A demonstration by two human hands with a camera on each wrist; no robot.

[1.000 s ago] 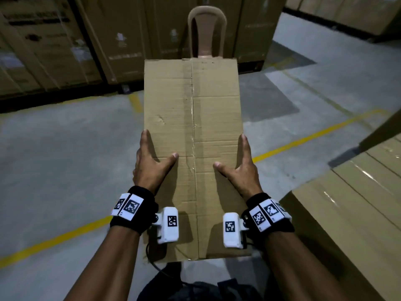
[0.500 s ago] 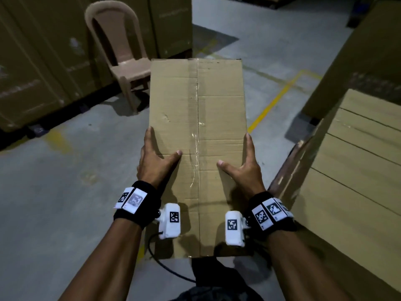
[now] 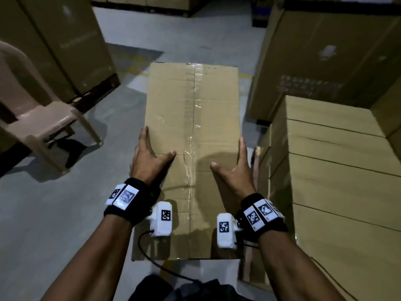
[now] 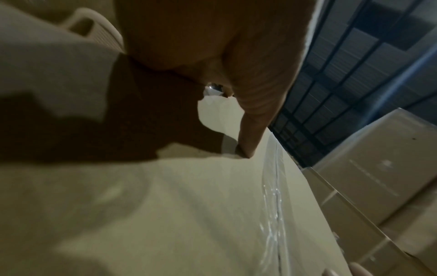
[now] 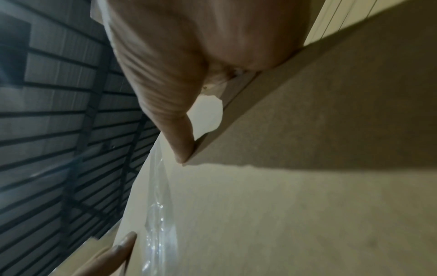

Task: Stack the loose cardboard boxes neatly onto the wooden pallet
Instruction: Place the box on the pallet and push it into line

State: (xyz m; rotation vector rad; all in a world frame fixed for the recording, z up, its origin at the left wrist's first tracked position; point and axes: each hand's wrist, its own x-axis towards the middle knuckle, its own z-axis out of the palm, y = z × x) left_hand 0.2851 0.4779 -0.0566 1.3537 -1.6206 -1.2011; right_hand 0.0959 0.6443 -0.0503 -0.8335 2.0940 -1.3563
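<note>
I carry a long cardboard box [image 3: 193, 127] with a taped centre seam, held level in front of me above the floor. My left hand [image 3: 149, 161] grips its left edge, thumb laid on top. On the opposite edge my right hand [image 3: 234, 172] grips the same way. The left wrist view shows the box top [image 4: 189, 205] with the thumb pressed on it. In the right wrist view the box top [image 5: 260, 214] fills the lower frame. A stack of flat cardboard boxes [image 3: 336, 159] stands just right of the carried box. No pallet shows.
A brown plastic chair [image 3: 43, 120] stands on the grey floor to the left. Tall cartons rise at the back left [image 3: 54, 40] and back right [image 3: 325, 57], with a floor aisle [image 3: 184, 35] between them.
The view has swung right: the chair has slid to the left edge and the stack of boxes on the right is closer. Both hands keep the same hold on the box.
</note>
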